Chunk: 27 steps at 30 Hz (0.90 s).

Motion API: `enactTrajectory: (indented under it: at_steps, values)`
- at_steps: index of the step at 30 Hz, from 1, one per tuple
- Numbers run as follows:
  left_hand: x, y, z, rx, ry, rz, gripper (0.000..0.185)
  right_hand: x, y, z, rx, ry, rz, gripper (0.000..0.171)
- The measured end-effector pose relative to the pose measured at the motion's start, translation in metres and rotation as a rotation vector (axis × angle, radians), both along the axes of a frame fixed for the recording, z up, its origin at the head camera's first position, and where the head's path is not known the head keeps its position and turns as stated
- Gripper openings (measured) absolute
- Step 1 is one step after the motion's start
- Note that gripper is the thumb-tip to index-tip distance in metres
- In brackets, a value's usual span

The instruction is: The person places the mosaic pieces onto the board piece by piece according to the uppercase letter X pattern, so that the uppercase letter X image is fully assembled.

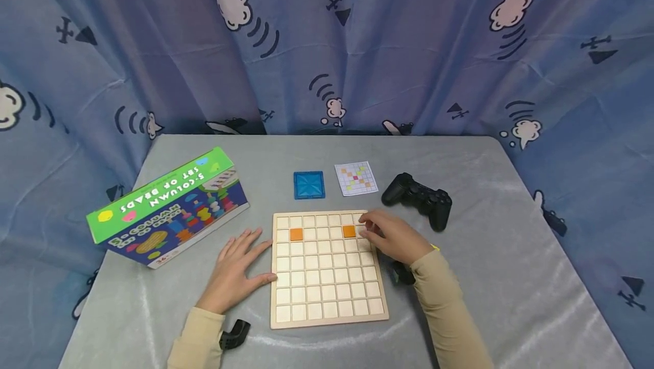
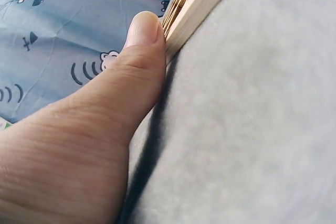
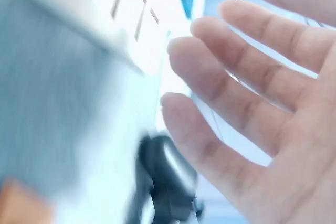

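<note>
A wooden grid board [image 1: 329, 323] with pale square tiles lies on the table. Two orange tiles, a left one [image 1: 296, 234] and a right one [image 1: 349, 231], sit near its top row. My left hand [image 1: 236, 272] rests at the board's left side with fingers spread. In the left wrist view its thumb [image 2: 144, 35] touches the wooden edge. Over the board's upper right corner is my right hand [image 1: 395, 235], beside the right orange tile. Its fingers [image 3: 210, 74] look loosely extended in the blurred right wrist view, with nothing seen held.
Behind the board lie a blue square tray [image 1: 309, 185] and a card with a coloured grid pattern [image 1: 356, 179]. A black game controller [image 1: 419, 200] is at the right, past my right hand. A green and blue toy box [image 1: 171, 210] stands at the left.
</note>
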State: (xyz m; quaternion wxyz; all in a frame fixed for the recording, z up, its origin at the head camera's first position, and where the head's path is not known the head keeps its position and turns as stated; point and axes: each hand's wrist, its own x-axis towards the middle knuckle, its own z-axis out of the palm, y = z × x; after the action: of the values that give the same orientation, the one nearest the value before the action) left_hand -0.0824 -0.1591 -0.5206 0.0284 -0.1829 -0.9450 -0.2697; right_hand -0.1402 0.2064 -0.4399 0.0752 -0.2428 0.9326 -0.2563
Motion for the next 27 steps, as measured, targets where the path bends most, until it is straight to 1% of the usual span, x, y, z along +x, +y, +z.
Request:
enactTrajectory:
  at_steps: [4,8,11,14,18,20,27]
  values:
    - [0.0,-0.001,-0.002,-0.002,0.001,0.003,0.075,0.024,0.027,0.009,-0.012,0.03,-0.097,0.029]
    - [0.0,-0.001,-0.003,0.003,0.009,-0.002,0.074,0.052,0.061,0.014,0.007,0.035,-0.237,0.032]
    - [-0.001,-0.001,-0.002,0.005,0.013,0.0,0.073,0.068,0.081,0.014,0.038,0.007,-0.336,0.033]
    - [0.0,0.0,-0.002,0.006,0.012,0.006,0.071,0.079,0.095,0.01,0.065,-0.041,-0.396,0.036]
    - [0.0,0.0,-0.003,0.009,0.008,0.012,0.069,0.09,0.105,-0.001,0.074,-0.072,-0.423,0.039]
    - [0.0,0.0,-0.003,0.007,0.008,0.012,0.069,0.093,0.106,-0.006,0.076,-0.077,-0.435,0.04]
    - [0.0,0.0,-0.003,0.006,0.004,0.012,0.068,0.093,0.104,-0.016,0.062,-0.112,-0.451,0.041]
